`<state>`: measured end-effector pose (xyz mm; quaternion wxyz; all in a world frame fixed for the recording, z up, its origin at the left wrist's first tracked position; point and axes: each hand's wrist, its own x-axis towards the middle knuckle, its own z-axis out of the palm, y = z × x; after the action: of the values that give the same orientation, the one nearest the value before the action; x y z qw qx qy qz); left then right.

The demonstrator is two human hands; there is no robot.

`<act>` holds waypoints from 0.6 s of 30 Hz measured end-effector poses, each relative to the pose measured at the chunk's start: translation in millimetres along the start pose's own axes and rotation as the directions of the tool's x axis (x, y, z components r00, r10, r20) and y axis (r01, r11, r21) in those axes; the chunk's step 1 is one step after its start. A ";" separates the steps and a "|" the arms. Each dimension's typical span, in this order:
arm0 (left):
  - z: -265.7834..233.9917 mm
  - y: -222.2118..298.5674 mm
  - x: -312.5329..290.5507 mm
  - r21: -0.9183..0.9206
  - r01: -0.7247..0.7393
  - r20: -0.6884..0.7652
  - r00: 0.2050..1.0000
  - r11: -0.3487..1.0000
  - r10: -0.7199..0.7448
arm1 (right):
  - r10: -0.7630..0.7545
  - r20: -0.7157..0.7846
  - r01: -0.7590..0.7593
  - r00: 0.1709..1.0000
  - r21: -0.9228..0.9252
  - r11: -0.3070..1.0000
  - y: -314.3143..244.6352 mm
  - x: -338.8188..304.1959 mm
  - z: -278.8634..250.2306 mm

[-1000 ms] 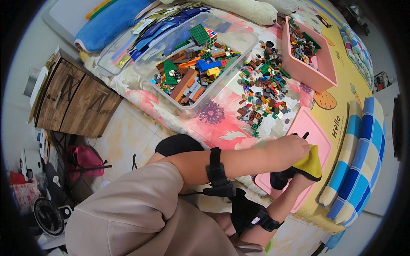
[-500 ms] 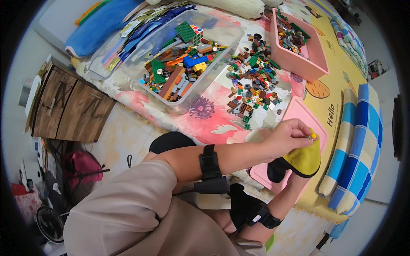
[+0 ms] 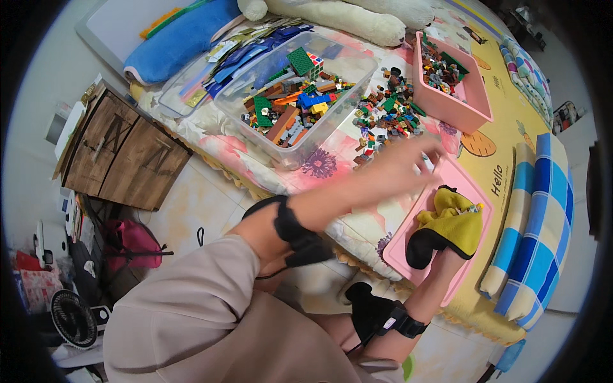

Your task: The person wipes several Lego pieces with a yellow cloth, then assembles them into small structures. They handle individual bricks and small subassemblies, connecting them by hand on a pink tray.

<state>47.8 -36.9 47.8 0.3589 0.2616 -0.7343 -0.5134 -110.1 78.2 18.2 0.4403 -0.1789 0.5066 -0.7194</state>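
Note:
My left hand is bare and smeared by motion, hovering over the near edge of the toy-brick pile. Its fingers are too blurred to show whether they hold anything. My right hand wears a yellow glove with black parts, above the pink lid. At its fingertips is a small toy-brick piece with yellow and pale parts; the gloved fingers appear closed around it. Both forearms carry black straps.
A clear bin of bricks with a puzzle cube stands left of the pile. A pink bin with more bricks is behind right. Folded checked bedding lies at the right, a wooden cabinet at the left.
My left hand has left the small piece at the gloved fingertips and moved up and left toward the pile. The piece stays with the glove. The whole view has shifted slightly.

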 end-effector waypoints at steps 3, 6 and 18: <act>-101.3 16.9 -4.7 0.384 -0.078 -0.093 0.988 0.920 0.123 | 0.060 -0.092 -0.058 0.994 0.028 0.998 -8.9 -2.2 -1.6; -199.3 25.2 -16.5 0.703 0.196 -0.202 0.977 0.684 -0.072 | 0.006 0.019 -0.007 1.000 0.097 0.995 -8.1 -5.4 -10.8; -255.3 -48.5 -22.3 0.756 0.612 -0.327 0.662 0.234 -0.675 | -0.054 0.168 0.034 0.984 0.124 0.992 -5.2 -13.2 -17.1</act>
<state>265.2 -181.0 51.3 -0.0752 0.6553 -0.7192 -0.2181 -117.2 99.3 18.0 0.4761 -0.2241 0.4185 -0.7402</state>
